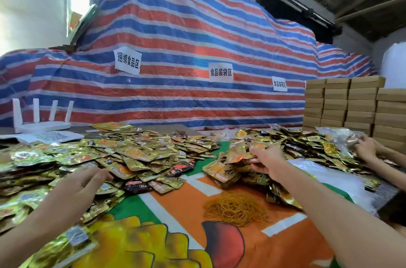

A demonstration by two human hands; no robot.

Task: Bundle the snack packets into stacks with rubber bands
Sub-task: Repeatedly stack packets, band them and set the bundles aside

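Gold and black snack packets [136, 153] lie heaped across the table, with a second heap [232, 171] in the middle right. My right hand [267, 161] reaches into that second heap and its fingers curl round a few gold packets. My left hand [81, 184] hovers flat with relaxed fingers over the left heap, holding nothing. A mound of orange rubber bands [236, 208] sits on the bright printed table cover [175, 212] between my arms.
Another person's hands [367, 147] work in the packets at the far right. Stacked brown cartons [342, 103] stand at the back right. A white router [41, 122] sits at the back left. A striped tarpaulin [186, 48] with paper labels rises behind the table.
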